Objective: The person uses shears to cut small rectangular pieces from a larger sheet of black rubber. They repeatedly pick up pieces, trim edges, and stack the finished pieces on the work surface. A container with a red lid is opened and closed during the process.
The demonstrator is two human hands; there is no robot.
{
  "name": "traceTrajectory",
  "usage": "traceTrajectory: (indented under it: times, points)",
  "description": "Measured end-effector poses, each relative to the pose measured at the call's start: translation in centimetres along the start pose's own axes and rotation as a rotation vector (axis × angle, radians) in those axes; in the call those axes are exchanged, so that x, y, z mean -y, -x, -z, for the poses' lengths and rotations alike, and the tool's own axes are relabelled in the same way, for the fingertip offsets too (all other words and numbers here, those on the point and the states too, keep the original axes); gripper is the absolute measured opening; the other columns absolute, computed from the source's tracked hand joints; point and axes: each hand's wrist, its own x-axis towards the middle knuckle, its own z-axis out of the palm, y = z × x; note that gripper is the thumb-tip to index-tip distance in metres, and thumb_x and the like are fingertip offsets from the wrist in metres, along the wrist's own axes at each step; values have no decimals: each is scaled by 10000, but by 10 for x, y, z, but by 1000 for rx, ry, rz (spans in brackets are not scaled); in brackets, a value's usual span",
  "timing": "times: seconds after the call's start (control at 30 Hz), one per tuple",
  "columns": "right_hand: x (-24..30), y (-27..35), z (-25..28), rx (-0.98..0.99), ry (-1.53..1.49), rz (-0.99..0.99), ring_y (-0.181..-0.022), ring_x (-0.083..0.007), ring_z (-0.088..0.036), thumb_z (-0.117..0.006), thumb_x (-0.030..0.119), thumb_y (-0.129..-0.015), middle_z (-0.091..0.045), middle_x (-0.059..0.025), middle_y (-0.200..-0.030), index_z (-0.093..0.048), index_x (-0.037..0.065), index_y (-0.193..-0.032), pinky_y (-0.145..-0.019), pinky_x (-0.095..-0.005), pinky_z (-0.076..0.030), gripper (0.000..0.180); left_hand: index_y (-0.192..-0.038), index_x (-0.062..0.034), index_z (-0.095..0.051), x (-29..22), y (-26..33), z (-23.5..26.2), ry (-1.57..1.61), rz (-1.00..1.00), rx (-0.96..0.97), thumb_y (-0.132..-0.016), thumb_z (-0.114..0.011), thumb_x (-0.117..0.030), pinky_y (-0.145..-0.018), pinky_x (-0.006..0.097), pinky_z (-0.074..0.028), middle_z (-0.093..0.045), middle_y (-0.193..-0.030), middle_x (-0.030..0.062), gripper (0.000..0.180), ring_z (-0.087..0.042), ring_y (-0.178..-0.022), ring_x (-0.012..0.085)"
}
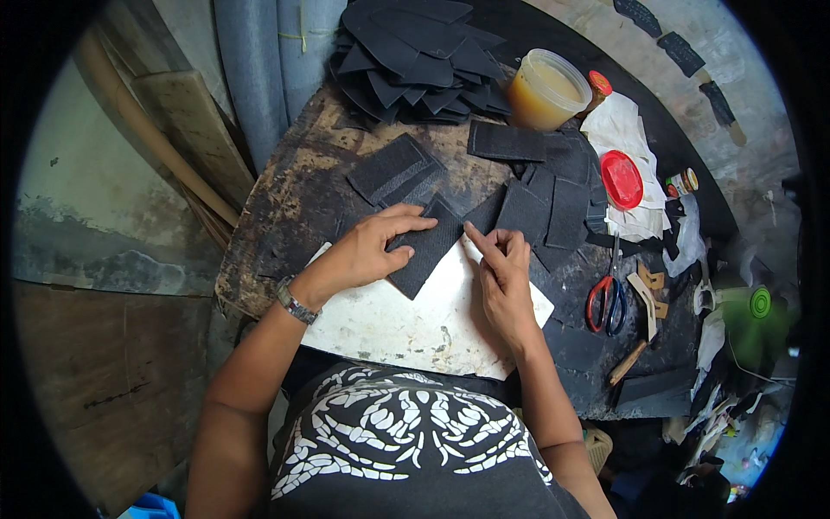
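A round see-through tub [546,86] full of yellow-brown stuff is seen at the far side of the table, open at the top. Just to its right, a small bottle with a red cap [598,86] is seen. A red round lid [622,179] is laid on white paper. Near it, a small jar with a label [683,182] is laid on its side.

Worn dark worktable [285,208] w/ stained top; grey rolls [259,60] & wood planks [186,130] leaning behind; rough concrete floor [95,216] at left.
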Motion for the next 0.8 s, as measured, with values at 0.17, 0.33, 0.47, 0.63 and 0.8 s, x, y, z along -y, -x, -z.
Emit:
traceTrajectory:
  times: [0.17, 0.33, 0.47, 0.63, 0.8]
  points:
    - [0, -6, -4, 21, 75, 1, -1016, -274, -447, -557, -22, -905, -487, -118, -1055, -639, 162, -1331, -955, -372, -335, 471, -1339, -141, -626, 5, 0, -1, -3, -39, -11, -856, -650, -66, -912, 314, -488, -501, -1439, 206, 490, -600, -1157, 246]
    - [5, -3, -4, 46, 123, 24, -988, -240, -437, -539, -31, -895, -457, -76, -993, -664, 154, -1302, -945, -351, -298, 464, -1345, -132, -619, 4, 0, -1, -3, -29, -4, -859, -649, -66, -910, 314, -490, -501, -1442, 201, 491, -605, -1144, 235]
    - [19, 11, -8, 88, 145, 124, -966, -253, -458, -551, 4, -883, -503, -99, -981, -692, 146, -1248, -878, -383, -300, 416, -1343, -129, -619, 7, 0, -1, 20, -18, 0, -864, -645, -67, -952, 327, -480, -504, -1439, 202, 484, -575, -1217, 262]
    - [37, 37, -19, 171, 178, 311, -964, -267, -467, -615, 14, -785, -506, -92, -1001, -681, 145, -1236, -894, -427, -300, 475, -1342, -129, -619, 7, 1, -3, 2, -33, -15, -866, -645, -64, -1026, 355, -449, -515, -1424, 212, 480, -510, -1318, 297]
    - [22, 30, -2, 166, -88, 223, -999, -258, -464, -522, -83, -746, -471, -90, -977, -723, 118, -1083, -931, -387, -355, 440, -1355, -102, -600, 3, -10, 27, 49, -187, -66, -873, -597, -32, -1100, 350, -396, -553, -1405, 138, 486, -503, -1323, 264]
